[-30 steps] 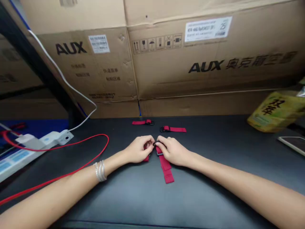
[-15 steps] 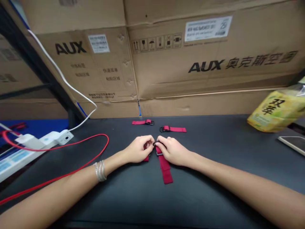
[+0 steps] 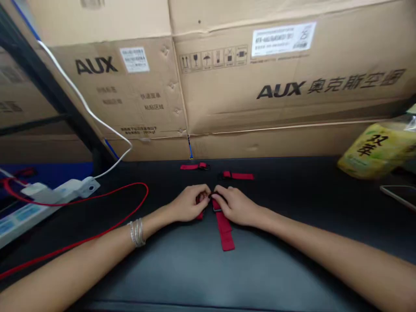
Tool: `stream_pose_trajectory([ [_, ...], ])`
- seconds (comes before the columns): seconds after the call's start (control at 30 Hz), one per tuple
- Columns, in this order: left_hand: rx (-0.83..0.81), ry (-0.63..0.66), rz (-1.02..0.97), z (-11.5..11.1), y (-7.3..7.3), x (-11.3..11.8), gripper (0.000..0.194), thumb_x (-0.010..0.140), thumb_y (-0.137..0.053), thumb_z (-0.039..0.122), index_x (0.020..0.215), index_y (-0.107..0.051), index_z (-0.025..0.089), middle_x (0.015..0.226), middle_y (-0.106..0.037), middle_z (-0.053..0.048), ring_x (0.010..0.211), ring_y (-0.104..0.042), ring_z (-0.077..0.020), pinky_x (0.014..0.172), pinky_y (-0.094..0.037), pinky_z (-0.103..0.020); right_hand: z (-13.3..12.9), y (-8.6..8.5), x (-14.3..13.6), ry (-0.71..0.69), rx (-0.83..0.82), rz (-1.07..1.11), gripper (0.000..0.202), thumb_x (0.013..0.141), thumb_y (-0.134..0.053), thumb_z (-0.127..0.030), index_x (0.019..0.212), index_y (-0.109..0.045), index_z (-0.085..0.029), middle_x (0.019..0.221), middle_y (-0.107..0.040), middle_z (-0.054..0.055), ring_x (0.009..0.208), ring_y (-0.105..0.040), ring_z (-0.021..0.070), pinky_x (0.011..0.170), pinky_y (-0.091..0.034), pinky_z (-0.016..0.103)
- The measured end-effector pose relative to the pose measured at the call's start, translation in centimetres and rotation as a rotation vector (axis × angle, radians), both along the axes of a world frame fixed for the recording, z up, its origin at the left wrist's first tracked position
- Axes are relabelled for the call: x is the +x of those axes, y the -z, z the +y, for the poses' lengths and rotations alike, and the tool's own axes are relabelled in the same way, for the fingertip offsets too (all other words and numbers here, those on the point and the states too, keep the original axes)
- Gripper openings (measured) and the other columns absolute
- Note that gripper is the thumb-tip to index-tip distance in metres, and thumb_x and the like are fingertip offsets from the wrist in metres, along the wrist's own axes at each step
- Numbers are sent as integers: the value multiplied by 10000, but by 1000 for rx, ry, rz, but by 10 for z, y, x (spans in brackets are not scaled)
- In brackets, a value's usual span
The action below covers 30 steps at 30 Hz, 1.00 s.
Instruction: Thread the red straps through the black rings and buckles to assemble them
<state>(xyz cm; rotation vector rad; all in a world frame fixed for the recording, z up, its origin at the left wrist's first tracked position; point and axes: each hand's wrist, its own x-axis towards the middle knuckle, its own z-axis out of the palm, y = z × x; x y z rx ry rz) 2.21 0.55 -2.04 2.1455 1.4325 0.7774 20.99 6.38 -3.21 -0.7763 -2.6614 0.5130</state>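
My left hand (image 3: 191, 203) is closed in a pinch on a red strap piece (image 3: 200, 213), mostly hidden by the fingers. My right hand (image 3: 236, 205) pinches the top of a red strap (image 3: 225, 232) near its dark buckle (image 3: 216, 209); the strap's tail lies toward me on the black table. Both sets of fingertips nearly meet at a small black part between them. Beyond my hands lie two more short red straps with black buckles, one at the left (image 3: 194, 166) and one at the right (image 3: 238, 176).
Large cardboard boxes (image 3: 224, 104) stand behind the black table (image 3: 195, 268). At the left are a white power strip (image 3: 22, 216), a red cable (image 3: 97, 235) and a white cable (image 3: 87, 108). A yellow package (image 3: 373, 151) and a phone-like object (image 3: 399, 195) are at the right.
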Motion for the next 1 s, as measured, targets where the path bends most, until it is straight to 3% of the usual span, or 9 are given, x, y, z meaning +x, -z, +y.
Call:
stream_pose_trajectory([
  [0.3,-17,-5,-13,0,1,-1,114,884,-495,246,814,-546,173,656,-557,27,606,-491,-111,615,-393,-232,0,1,0,-11,-80,73,228,993,-370,-273,860,-520,-165,724,-534,15,620,-414,111,638,-262,258],
  [0.43,-58,131,-93,-2,-3,-7,145,909,-471,285,904,-554,167,785,-600,-13,701,-535,-130,687,-446,-253,13,-1,-2,21,-468,333,282,945,-415,-385,772,-480,-171,713,-506,0,645,-427,108,629,-328,234],
  [0.53,-3,269,-29,-6,-7,-9,179,829,-575,252,988,-565,171,924,-615,-55,819,-560,-165,803,-482,-300,23,-3,-2,106,-788,514,405,856,-484,-557,711,-396,-190,633,-404,-34,576,-363,94,565,-325,226],
  [0.6,72,281,51,-8,-8,-7,289,779,-635,224,1059,-574,179,1059,-594,-95,963,-562,-206,919,-472,-347,26,-5,-1,126,-913,633,433,776,-567,-584,713,-394,-192,640,-421,-36,588,-391,94,582,-357,232],
  [0.67,152,206,68,-9,-6,-4,370,781,-653,217,1138,-564,178,1197,-527,-137,1123,-520,-242,1021,-434,-390,27,-8,0,135,-981,734,400,725,-629,-528,733,-417,-190,675,-487,-22,626,-457,107,634,-405,249],
  [0.73,206,99,62,-8,-2,-2,366,798,-666,241,1141,-563,167,1222,-492,-151,1172,-495,-255,1052,-416,-417,26,-9,1,118,-1028,763,353,731,-627,-487,760,-445,-186,712,-553,-1,651,-526,125,679,-441,274],
  [0.83,211,29,58,-3,5,-3,275,818,-683,288,1040,-570,174,1117,-545,-117,1077,-538,-238,1001,-445,-417,24,-6,1,50,-1064,742,357,779,-601,-515,811,-474,-183,723,-608,12,628,-582,142,676,-468,297],
  [1.0,208,58,43,1,7,-5,106,844,-625,199,857,-520,187,975,-597,-65,924,-564,-195,875,-470,-355,17,1,-2,-27,-788,609,406,856,-553,-575,808,-503,-175,608,-541,-24,549,-505,104,567,-403,242],
])
